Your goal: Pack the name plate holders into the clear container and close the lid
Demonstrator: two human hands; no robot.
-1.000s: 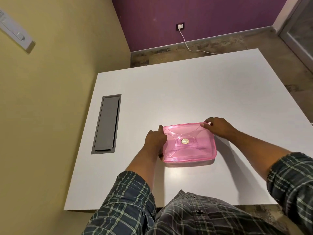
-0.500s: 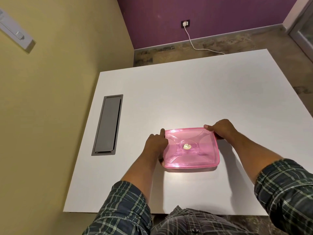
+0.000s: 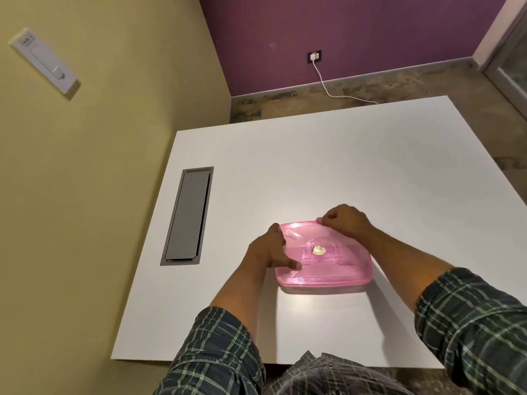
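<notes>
Lid-closing step. Left hand (image 3: 268, 249) presses the pink lid (image 3: 328, 260) at 9 o'clock, thumb extended; right hand (image 3: 346, 220) pinches its 1 o'clock corner. Next, probably: press remaining edges down.

A pink translucent container (image 3: 325, 256) with its lid on lies flat on the white table (image 3: 313, 166), nearer the table's near edge than its far edge. The left hand (image 3: 269, 249) rests against the container's left side with its thumb laid on the lid, while the right hand (image 3: 346, 220) grips the far right corner with curled fingers. A grey cable hatch (image 3: 188, 216) is set into the table close to its left edge.
</notes>
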